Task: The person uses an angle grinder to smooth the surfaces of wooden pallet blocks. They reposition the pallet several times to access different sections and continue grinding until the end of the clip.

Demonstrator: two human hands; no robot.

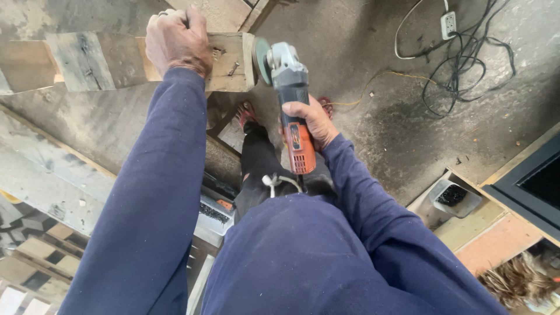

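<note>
The right hand (312,121) wraps closed around the orange body of the angle grinder (290,93), whose disc (261,58) meets the end of the wood block (230,61). The left hand (178,41) clamps that block from above. Judgement: hold the disc square, press lightly, and keep the cord (280,181) behind the tool.

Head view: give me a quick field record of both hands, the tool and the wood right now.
left hand: gripping the top of the wooden block
right hand: wrapped around the body of the angle grinder
grinder disc: at the block's end face; contact cannot be told
block: weathered, a bent nail in its side
floor: concrete, tangled cables and power strip
</note>
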